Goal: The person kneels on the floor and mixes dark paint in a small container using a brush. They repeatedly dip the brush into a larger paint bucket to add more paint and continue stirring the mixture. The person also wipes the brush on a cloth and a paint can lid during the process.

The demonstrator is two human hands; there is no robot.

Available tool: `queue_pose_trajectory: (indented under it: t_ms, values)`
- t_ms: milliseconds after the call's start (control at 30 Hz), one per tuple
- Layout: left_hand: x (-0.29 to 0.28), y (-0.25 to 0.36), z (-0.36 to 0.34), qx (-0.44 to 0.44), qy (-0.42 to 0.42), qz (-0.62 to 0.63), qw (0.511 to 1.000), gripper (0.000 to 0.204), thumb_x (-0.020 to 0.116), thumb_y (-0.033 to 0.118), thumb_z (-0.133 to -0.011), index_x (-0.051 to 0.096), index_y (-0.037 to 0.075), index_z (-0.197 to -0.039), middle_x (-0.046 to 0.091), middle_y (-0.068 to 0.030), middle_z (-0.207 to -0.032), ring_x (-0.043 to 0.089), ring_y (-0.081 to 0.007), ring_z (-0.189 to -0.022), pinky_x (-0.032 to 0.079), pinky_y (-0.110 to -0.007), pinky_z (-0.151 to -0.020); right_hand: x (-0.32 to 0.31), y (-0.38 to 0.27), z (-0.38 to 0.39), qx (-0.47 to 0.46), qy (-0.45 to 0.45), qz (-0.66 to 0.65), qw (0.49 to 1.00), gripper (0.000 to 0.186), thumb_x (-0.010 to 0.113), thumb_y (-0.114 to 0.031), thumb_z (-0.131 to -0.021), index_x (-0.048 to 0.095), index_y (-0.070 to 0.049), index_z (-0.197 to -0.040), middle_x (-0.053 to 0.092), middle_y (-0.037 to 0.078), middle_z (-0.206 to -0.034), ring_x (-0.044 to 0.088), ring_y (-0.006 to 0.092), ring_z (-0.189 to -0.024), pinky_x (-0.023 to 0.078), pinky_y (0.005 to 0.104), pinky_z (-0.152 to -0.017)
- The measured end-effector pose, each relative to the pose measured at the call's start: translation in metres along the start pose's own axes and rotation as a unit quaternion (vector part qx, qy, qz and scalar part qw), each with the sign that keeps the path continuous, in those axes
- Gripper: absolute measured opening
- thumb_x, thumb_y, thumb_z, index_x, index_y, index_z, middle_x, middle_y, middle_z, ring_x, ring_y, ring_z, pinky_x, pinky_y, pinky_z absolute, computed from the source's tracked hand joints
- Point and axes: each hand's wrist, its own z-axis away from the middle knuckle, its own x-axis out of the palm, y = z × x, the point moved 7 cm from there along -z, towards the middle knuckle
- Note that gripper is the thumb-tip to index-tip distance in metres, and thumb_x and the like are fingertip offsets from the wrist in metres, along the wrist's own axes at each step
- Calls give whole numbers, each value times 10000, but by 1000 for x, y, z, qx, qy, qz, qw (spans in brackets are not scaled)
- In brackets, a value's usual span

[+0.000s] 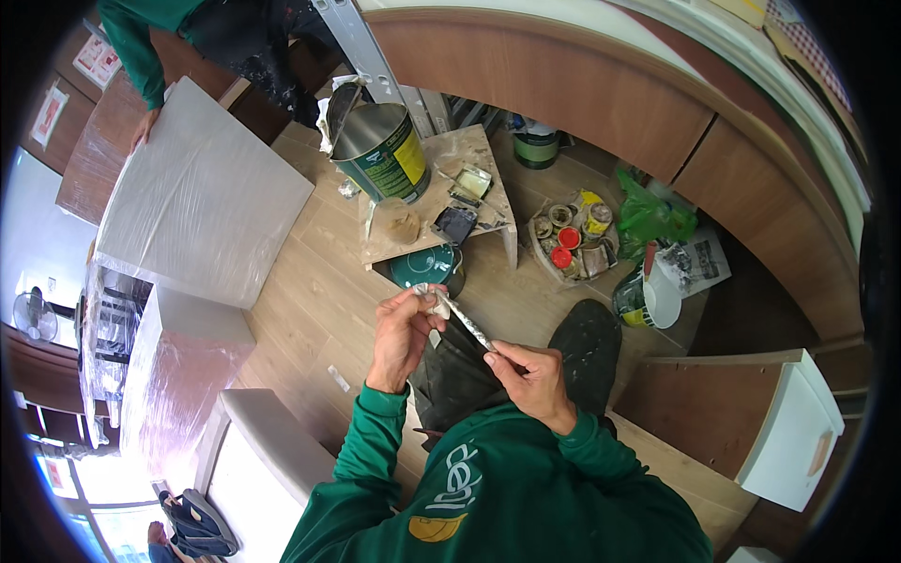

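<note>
My left hand [402,340] pinches a crumpled whitish rag or tissue [434,302] around the upper end of a slim, paint-spattered stick-like tool [469,327]. My right hand [535,377] grips that tool's lower end between thumb and fingers. The tool slants across in front of my dark trousers; its tip is hidden by the rag, so its exact kind does not show. Just beyond my hands, a dark green bucket [427,266] stands partly under a low paint-stained stool [483,150]. On the stool are a large open paint can [385,155], a small dark tray [456,225] and a small open tin [472,182].
Right of the stool are a tray of small cans [571,236], a green plastic bag [649,214] and a white-rimmed bucket [662,298]. A pulled-out drawer [713,413] juts in at right. Plastic-wrapped furniture [202,178] stands left, with another person's hand [144,129] on it.
</note>
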Motion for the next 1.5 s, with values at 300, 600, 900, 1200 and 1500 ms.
queue_pose_trajectory:
  t_ms: [300, 600, 900, 1200, 1500]
  values:
    - [-10, 9, 0, 26, 28, -73, 997, 166, 634, 29, -914, 738, -88, -969, 717, -106, -859, 646, -172, -645, 523, -289, -594, 4, -7, -1, -21, -15, 14, 1000, 219, 794, -56, -914, 765, 51, -1103, 742, 125, -776, 599, 68, -617, 482, 260, -566]
    - [-20, -15, -1, -35, 86, 35, 995, 120, 595, 42, -879, 667, -15, -956, 661, -90, -1002, 606, -175, -920, 475, -321, -654, 15, 7, 4, 37, -51, -14, 998, 206, 747, -141, -970, 753, 13, -1107, 746, 197, -871, 732, 262, -687, 548, 358, -627]
    - [-33, -2, 7, -18, -14, -26, 999, 183, 651, 44, -947, 717, -107, -1028, 710, -118, -836, 653, -187, -662, 549, -305, -620, 18, 17, 3, 62, -98, -16, 993, 210, 688, -134, -1017, 765, 26, -1129, 565, 18, -603, 498, 53, -565, 422, 275, -518]
    - [-55, -9, 8, 52, 64, -67, 994, 142, 621, 37, -893, 725, -46, -942, 711, -89, -870, 666, -180, -714, 534, -312, -614, 27, 7, 3, 6, -87, 48, 995, 186, 689, -216, -992, 732, -37, -963, 638, 240, -775, 608, 450, -664, 485, 439, -564]
    - [-75, -40, -9, -92, 10, 97, 991, 139, 582, 54, -940, 658, -35, -1016, 673, -119, -980, 605, -194, -772, 500, -339, -651, 45, 37, 3, 37, -126, 44, 990, 186, 670, -233, -1005, 717, -62, -949, 640, 224, -715, 645, 464, -706, 496, 491, -593]
